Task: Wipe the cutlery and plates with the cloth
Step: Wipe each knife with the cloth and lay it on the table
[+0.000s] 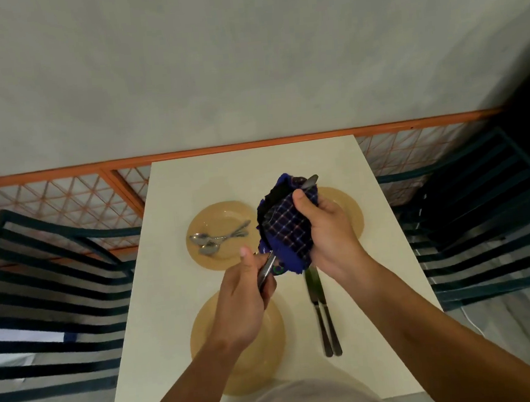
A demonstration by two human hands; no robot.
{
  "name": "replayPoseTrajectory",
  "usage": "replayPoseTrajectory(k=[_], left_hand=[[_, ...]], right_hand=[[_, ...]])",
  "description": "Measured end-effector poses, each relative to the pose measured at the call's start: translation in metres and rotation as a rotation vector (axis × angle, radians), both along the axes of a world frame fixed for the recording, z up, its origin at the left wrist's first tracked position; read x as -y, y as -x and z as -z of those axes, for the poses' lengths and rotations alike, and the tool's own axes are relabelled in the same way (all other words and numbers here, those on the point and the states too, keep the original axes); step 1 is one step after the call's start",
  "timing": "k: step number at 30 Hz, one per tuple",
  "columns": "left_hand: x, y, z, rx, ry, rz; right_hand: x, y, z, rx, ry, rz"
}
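Note:
My left hand (245,302) grips the handle of a metal knife (268,266) whose blade runs up through a blue checked cloth (287,227); the tip pokes out at the top. My right hand (327,230) is closed around the cloth and the blade inside it, above the table's middle. Two more knives (321,311) lie side by side on the white table (176,304). Several spoons (218,237) rest in the far left tan plate (205,260). A second tan plate (353,215) sits partly hidden behind my right hand. A third plate (270,344) lies under my left forearm.
Dark slatted chairs stand on both sides, one at the left (50,283) and one at the right (482,213). An orange railing with lattice (80,191) runs behind the table's far edge, in front of a grey wall.

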State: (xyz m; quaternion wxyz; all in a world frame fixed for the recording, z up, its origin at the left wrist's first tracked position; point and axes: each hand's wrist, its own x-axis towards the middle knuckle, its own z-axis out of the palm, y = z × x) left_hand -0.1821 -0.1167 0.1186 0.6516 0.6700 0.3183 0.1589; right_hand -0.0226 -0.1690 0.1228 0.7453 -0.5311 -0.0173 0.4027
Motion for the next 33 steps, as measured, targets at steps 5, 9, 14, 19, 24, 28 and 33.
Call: replayPoseTrajectory(k=[5,9,14,19,24,28,33], left_hand=[[0.002,-0.005,-0.002,0.066,0.068,-0.071],[0.001,-0.012,-0.008,0.123,0.078,-0.126],[-0.002,-0.023,-0.013,0.149,0.006,-0.119],[-0.009,-0.031,-0.024,0.165,0.099,-0.194],[-0.005,-0.031,-0.024,0.193,-0.015,-0.139],[-0.005,-0.034,-0.026,0.229,0.035,-0.169],[-0.013,-0.032,-0.023,0.159,0.033,-0.149]], right_hand=[[0.005,0.025,-0.005,0.177,0.011,-0.15],[0.001,0.015,-0.02,0.266,0.023,-0.19],[-0.012,-0.015,-0.048,0.223,-0.06,-0.038],[-0.008,0.016,-0.041,0.443,0.053,-0.247],[-0.013,-0.014,-0.069,0.307,-0.039,-0.084],[-0.012,0.002,-0.067,0.461,0.017,-0.165],[-0.005,0.011,-0.052,0.669,0.099,-0.262]])
